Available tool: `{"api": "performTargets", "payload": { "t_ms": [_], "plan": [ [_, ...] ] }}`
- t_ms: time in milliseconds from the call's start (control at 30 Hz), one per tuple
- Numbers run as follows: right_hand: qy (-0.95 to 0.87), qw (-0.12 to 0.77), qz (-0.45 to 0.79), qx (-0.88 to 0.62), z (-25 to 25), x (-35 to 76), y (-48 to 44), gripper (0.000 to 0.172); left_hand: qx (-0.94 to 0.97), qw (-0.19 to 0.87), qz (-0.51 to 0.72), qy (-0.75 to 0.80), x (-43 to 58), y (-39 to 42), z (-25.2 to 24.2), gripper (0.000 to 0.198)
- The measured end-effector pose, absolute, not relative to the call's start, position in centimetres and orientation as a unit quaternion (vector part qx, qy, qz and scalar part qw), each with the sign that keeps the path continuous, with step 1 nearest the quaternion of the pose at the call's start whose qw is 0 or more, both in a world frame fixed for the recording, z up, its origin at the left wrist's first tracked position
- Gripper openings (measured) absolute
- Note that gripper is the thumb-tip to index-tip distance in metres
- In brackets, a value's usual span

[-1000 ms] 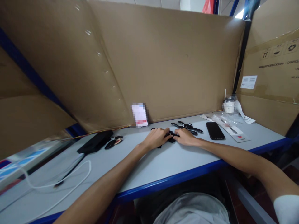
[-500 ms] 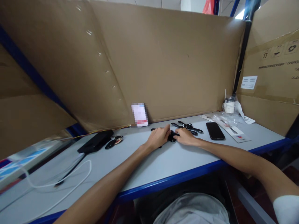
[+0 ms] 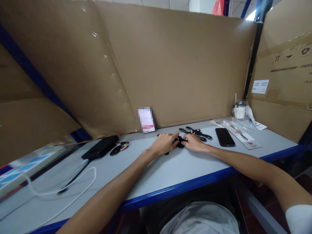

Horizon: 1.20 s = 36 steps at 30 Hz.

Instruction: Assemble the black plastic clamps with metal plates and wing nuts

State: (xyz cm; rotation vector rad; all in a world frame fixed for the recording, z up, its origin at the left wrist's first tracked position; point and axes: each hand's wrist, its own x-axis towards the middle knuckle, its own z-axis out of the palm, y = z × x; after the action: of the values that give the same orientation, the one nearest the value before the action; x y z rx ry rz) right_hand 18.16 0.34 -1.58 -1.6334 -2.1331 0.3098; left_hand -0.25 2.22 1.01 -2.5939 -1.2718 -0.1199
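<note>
A small glossy black object [image 3: 180, 142] lies low on the table between my hands, its kind too small and covered to tell. My left hand [image 3: 165, 143] rests over its left side, with the thumb stretched towards the middle and fingers bent around it. Black ends show past that hand. At the right side, my right hand [image 3: 194, 143] grips the same object with thumb and fingertips together. Just behind my right hand lies a black piece with several long, rounded arms [image 3: 195, 132] and shiny parts at its centre.
A black phone [image 3: 224, 137] lies right of my hands, beside clear plastic packaging [image 3: 235, 125] and a wrapped cup [image 3: 239, 111]. Another phone [image 3: 146, 120] leans on the cardboard wall [image 3: 175, 65]. Leftward are a black case [image 3: 101, 148], a key fob [image 3: 115, 149] and a white cable [image 3: 80, 194].
My left hand has shifted slightly, its thumb a little lifted and more of the black object showing by it. My right hand stays almost in place.
</note>
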Motion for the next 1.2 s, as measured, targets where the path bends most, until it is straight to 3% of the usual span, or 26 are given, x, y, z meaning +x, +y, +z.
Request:
{"api": "performTargets", "payload": {
  "t_ms": [300,533,733,1033,1200],
  "plan": [
    [-0.778,0.228,0.105,-0.575,-1.7,18.2,0.4,0.013,-0.885,0.118,-0.052,-0.447,-0.2,2.5,0.6,0.04],
    [-0.769,0.232,0.115,-0.585,-1.4,18.1,0.1,0.013,-0.853,0.09,-0.1,-0.503,0.6,2.2,0.2,0.031],
    [-0.761,0.231,0.118,-0.594,-1.2,18.0,0.1,0.011,-0.891,0.093,-0.062,-0.439,0.0,2.2,0.5,0.024],
    [-0.766,0.226,0.115,-0.591,-1.3,18.2,0.2,0.013,-0.876,0.095,-0.063,-0.468,0.2,2.5,0.3,0.04],
    [-0.764,0.234,0.116,-0.59,-1.4,18.2,0.2,0.012,-0.852,0.083,-0.109,-0.505,0.6,2.4,0.0,0.032]
  ]
}}
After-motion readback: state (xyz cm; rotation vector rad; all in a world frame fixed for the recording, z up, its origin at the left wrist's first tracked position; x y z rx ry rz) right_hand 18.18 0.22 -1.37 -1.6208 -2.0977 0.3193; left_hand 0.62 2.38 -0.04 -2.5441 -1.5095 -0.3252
